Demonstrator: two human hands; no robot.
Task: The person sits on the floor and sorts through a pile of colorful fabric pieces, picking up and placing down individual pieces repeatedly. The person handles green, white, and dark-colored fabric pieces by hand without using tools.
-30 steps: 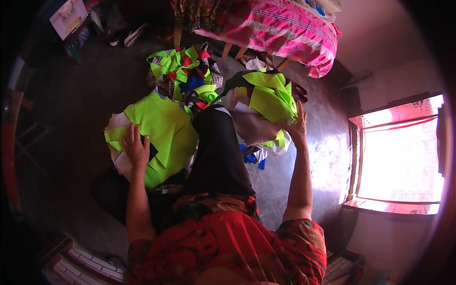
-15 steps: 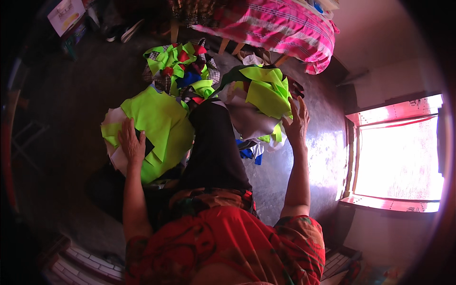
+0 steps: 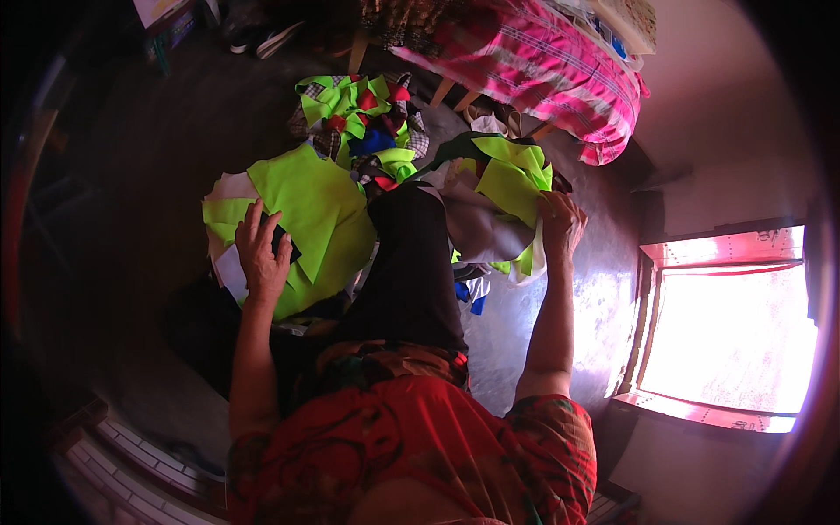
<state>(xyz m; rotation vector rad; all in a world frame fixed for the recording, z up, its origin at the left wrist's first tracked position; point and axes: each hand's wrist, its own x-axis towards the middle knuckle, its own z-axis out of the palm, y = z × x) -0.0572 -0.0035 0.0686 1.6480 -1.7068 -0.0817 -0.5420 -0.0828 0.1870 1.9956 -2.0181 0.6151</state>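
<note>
1. Neon-green cloth sheets (image 3: 319,214) flat on floor (image 3: 157,157), L of black-clad leg (image 3: 411,262); pinned by left hand (image 3: 262,249), fingers spread flat.
2. Second green cloth bundle (image 3: 512,179) R of leg, bunched; right hand (image 3: 560,223) fingers closed gripping its edge.
3. Scrap pile (image 3: 359,114) beyond; pink striped bedding (image 3: 542,66) behind.

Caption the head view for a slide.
Seated person, left hand flat on neon-green fabric, right hand gripping a green-and-white cloth pile beside scraps.

White box (image 3: 160,10), top left corner.
</note>
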